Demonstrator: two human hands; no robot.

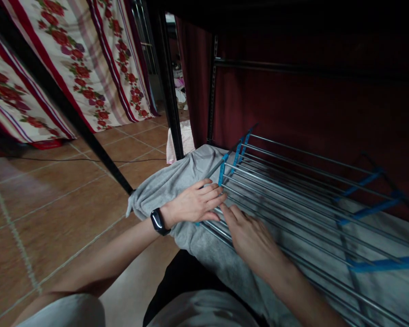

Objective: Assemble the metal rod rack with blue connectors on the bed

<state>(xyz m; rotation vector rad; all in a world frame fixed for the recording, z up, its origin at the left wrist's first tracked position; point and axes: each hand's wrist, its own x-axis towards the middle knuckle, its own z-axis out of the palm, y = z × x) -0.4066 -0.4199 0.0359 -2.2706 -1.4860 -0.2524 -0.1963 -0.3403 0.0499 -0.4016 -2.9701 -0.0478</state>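
Observation:
A grey garment (177, 179) is draped over the near left end of a metal drying rack (293, 181) with blue plastic joints. My left hand (196, 202), a black band on its wrist, lies flat on the grey cloth at the rack's end, fingers stretched out and together. My right hand (250, 236) rests on the rack's rods just beside it, fingers extended and touching the cloth and rods. The two hands' fingertips nearly meet. More grey fabric shows beneath the rods to the right.
A black metal post (167, 81) of a bunk frame rises behind the rack, with a dark red curtain (310, 104) at the right. Floral cloth (88, 59) hangs at the left over a brown tiled floor (54, 195). A pink checked cloth (186, 138) lies by the post.

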